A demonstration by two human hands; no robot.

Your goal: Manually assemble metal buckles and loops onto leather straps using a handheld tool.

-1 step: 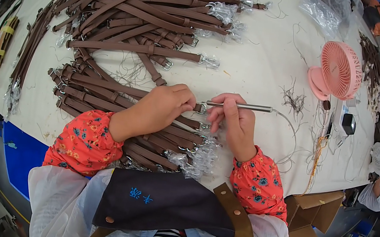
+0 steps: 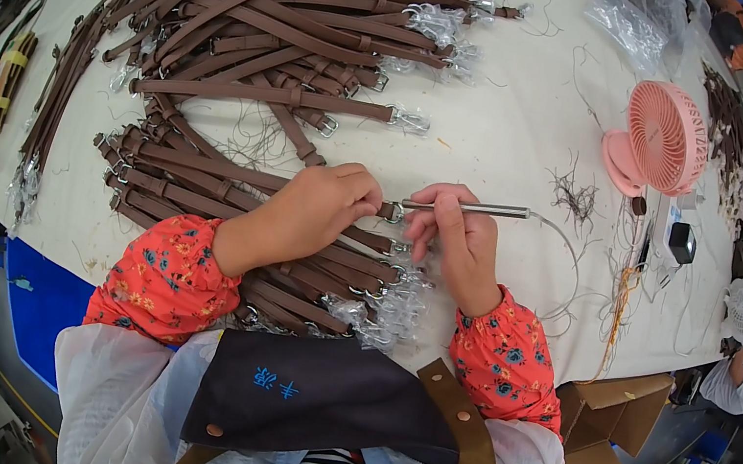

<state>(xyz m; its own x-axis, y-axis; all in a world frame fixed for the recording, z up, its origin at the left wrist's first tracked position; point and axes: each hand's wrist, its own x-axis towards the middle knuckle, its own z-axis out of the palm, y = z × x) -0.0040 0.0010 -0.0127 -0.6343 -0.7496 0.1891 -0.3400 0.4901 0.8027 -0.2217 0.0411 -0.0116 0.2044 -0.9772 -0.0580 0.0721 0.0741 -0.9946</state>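
My right hand (image 2: 461, 243) is closed around a slim silver pen-shaped tool (image 2: 499, 211), with a thin pale cord running from its back end. Its tip points left, close to the end of a brown strap (image 2: 388, 210). My left hand (image 2: 316, 209) pinches that strap near its end, with a metal ring beside the fingertips. Under and around my left hand lies a pile of similar brown straps (image 2: 340, 271). Their metal clasps are wrapped in clear plastic (image 2: 397, 311) on the right side.
A larger heap of brown straps (image 2: 270, 20) covers the table's far left. To the right are a pink fan (image 2: 661, 139), a tangle of dark threads (image 2: 576, 199) and clear plastic bags (image 2: 637, 21). An open cardboard box (image 2: 606, 423) stands below the table's right edge.
The pen-shaped tool has shifted very slightly left, toward the strap end. My left hand stays in place on the strap.
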